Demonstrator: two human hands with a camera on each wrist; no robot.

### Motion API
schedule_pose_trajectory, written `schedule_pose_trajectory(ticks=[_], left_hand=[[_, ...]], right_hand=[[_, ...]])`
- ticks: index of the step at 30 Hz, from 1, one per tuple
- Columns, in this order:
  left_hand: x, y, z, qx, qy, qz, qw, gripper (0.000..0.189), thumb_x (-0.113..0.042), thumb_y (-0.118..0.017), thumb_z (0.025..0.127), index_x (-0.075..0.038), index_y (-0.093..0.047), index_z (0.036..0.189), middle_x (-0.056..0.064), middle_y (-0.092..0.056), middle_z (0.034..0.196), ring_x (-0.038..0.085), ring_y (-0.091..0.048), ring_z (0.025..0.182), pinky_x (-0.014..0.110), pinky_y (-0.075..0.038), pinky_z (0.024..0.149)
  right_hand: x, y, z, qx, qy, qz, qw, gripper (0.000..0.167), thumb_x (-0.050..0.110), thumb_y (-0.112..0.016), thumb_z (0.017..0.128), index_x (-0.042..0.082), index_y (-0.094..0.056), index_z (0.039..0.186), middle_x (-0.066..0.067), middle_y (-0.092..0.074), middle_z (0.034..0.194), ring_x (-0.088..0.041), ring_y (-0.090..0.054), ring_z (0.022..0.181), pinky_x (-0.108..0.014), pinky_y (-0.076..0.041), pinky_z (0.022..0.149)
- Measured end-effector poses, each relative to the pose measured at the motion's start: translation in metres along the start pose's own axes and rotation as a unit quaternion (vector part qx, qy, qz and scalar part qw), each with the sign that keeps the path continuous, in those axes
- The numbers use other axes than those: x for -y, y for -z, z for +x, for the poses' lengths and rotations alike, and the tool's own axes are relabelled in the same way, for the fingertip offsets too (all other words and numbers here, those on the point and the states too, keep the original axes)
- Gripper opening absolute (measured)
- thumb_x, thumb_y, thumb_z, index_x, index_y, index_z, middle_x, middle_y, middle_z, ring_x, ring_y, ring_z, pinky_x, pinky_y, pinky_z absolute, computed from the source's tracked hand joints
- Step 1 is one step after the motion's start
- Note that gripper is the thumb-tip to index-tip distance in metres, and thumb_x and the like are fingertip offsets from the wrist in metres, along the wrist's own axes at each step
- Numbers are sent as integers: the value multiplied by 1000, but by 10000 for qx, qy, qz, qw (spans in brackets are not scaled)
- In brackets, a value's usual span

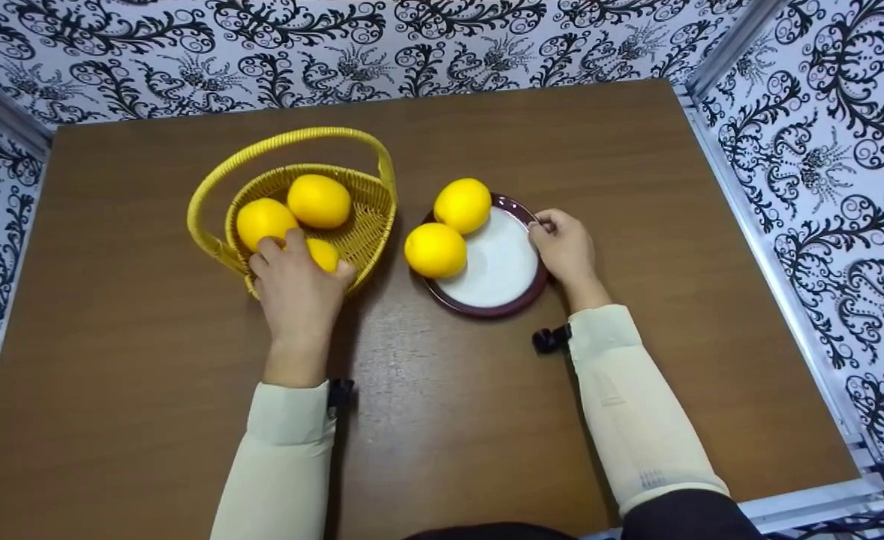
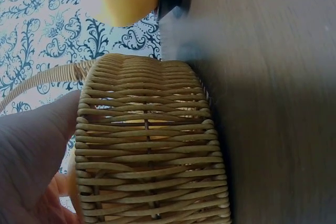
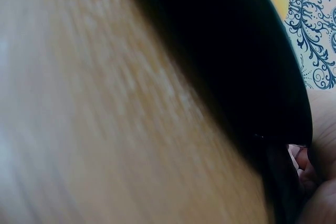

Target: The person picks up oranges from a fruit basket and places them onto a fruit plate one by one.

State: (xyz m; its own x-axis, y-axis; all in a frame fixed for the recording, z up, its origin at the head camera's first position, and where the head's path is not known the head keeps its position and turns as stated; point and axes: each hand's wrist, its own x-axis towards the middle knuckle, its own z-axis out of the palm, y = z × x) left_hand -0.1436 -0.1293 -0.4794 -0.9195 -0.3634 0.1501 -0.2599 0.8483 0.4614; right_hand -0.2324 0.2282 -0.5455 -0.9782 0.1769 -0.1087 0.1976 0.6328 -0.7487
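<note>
My left hand [image 1: 297,289] reaches over the near side of a yellow wicker basket [image 1: 373,225], its fingers and thumb curled round a lemon [image 1: 323,255] that they partly cover. Two more lemons lie behind it in the basket, one at the left [image 1: 266,223] and one at the back [image 1: 319,201]. On the right, my right hand [image 1: 568,251] pinches the rim of a white plate [image 1: 498,262] with a dark maroon border. Two lemons sit at the plate's left side, one farther back [image 1: 463,205] and one nearer [image 1: 435,250]. In the left wrist view, the woven wall hides most of the held lemon.
The basket's tall arched handle [image 1: 292,136] rises over its far left side. Everything stands on a brown wooden table [image 1: 442,420]. Patterned panels [image 1: 352,52] border the back and sides, and a metal frame rail [image 1: 780,285] runs along the right edge.
</note>
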Motion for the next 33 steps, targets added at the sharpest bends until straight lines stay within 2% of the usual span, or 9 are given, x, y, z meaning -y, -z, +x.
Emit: schedule_pose_trajectory(ticks=[5, 10, 21, 27, 33], left_hand=[[-3, 0, -1, -321, -229, -280, 9988, 58, -31, -72, 78, 1, -59, 125, 31, -53, 123, 50, -51, 111, 60, -50, 91], [-8, 1, -3, -491, -417, -542, 9964, 58, -30, -73, 78, 0, -58, 125, 30, -52, 124, 49, -50, 112, 58, -49, 93], [-28, 0, -12, -608, -876, -828, 9908, 57, -32, -77, 79, -5, -59, 125, 27, -51, 128, 45, -50, 114, 58, -50, 96], [-38, -1, -19, -825, -1260, -956, 9840, 59, -30, -79, 79, -3, -60, 128, 27, -52, 125, 45, -51, 112, 54, -50, 98], [-47, -3, -26, -852, -1539, -980, 9795, 59, -30, -79, 77, -3, -61, 126, 26, -53, 123, 44, -51, 111, 52, -50, 98]], right_hand=[[-1, 0, 0, -1, -7, -48, 10000, 28, 33, -61, 98, 16, -76, 114, -4, -70, 100, -20, -61, 90, -32, -46, 82], [-1, 0, 0, -46, 57, -59, 10000, 27, 33, -61, 97, 16, -76, 112, -3, -70, 97, -19, -60, 87, -32, -45, 80], [-1, 0, 0, -121, 105, -102, 9998, 25, 33, -62, 97, 17, -76, 110, -2, -70, 96, -19, -60, 84, -33, -44, 78], [-2, -1, 0, -148, 103, -87, 9998, 25, 32, -63, 97, 16, -76, 110, -2, -70, 96, -19, -60, 84, -32, -44, 78], [-2, -1, 0, -134, 86, -116, 9998, 25, 33, -63, 97, 17, -76, 112, -2, -70, 98, -18, -60, 87, -32, -45, 80]])
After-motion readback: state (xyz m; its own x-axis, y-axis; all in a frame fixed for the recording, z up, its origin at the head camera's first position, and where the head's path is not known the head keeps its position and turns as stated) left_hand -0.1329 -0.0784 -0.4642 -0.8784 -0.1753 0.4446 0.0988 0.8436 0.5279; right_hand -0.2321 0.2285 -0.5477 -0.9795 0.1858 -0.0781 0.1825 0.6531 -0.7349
